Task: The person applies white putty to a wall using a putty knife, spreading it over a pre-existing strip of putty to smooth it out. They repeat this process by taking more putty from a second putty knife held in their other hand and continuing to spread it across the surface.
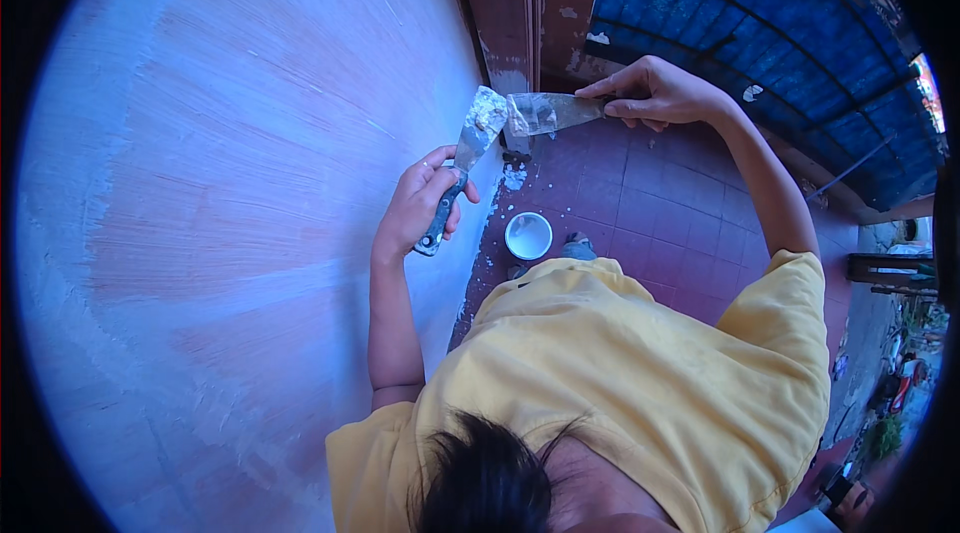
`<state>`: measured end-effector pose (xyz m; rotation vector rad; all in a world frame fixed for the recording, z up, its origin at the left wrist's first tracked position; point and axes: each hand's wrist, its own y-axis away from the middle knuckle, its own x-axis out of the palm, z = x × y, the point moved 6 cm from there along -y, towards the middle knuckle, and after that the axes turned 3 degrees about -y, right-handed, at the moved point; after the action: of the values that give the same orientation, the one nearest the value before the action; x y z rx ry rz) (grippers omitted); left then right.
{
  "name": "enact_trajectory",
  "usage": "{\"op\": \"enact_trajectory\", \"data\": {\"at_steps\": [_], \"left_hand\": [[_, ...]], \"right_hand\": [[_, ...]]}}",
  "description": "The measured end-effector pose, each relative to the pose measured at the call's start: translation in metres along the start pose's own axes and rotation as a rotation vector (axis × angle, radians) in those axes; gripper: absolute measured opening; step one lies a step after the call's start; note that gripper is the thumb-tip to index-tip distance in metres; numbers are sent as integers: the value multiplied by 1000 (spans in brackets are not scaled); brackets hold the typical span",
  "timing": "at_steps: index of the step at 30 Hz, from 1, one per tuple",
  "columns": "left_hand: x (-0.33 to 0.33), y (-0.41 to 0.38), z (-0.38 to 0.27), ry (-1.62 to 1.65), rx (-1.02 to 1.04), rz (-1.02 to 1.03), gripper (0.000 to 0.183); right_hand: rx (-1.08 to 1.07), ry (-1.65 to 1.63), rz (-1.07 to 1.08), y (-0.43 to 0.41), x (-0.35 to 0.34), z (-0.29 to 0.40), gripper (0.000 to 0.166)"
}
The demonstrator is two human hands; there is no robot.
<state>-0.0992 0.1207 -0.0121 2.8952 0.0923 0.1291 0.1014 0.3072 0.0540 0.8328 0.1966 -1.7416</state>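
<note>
My left hand grips the dark handle of a putty knife, its blade angled up and loaded with a lump of whitish filler. From the other side, my right hand holds a second, wider scraper near its handle end, which the fingers mostly hide. White paste smears this scraper's blade. The two blade tips meet or nearly meet; I cannot tell if they touch. Close on the left stands a wall with streaky whitish filler over a pinkish surface.
A white bucket stands on the red tiled floor near the wall's foot, with white splatters about. Ahead is a brown door frame with chipped paint. A blue sheet-covered gate is at the upper right. Plants and clutter lie far right.
</note>
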Motion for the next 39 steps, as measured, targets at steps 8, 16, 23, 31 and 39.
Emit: {"op": "enact_trajectory", "data": {"at_steps": [8, 16, 23, 31, 39], "left_hand": [[-6, 10, 3, -83, -119, 148, 40], [-5, 11, 6, -39, -162, 226, 40], [-5, 3, 15, 15, -194, 207, 37], [-6, -9, 31, -22, -234, 145, 40], [-7, -8, 50, -38, -249, 62, 43]], "right_hand": [[26, 204, 154, -22, -12, -3, 31], [-26, 205, 259, -29, -4, -4, 30], [-48, 46, 317, -33, 21, -21, 32], [-48, -114, 317, -44, 50, -52, 32], [45, -592, 328, -42, 99, -84, 34]]}}
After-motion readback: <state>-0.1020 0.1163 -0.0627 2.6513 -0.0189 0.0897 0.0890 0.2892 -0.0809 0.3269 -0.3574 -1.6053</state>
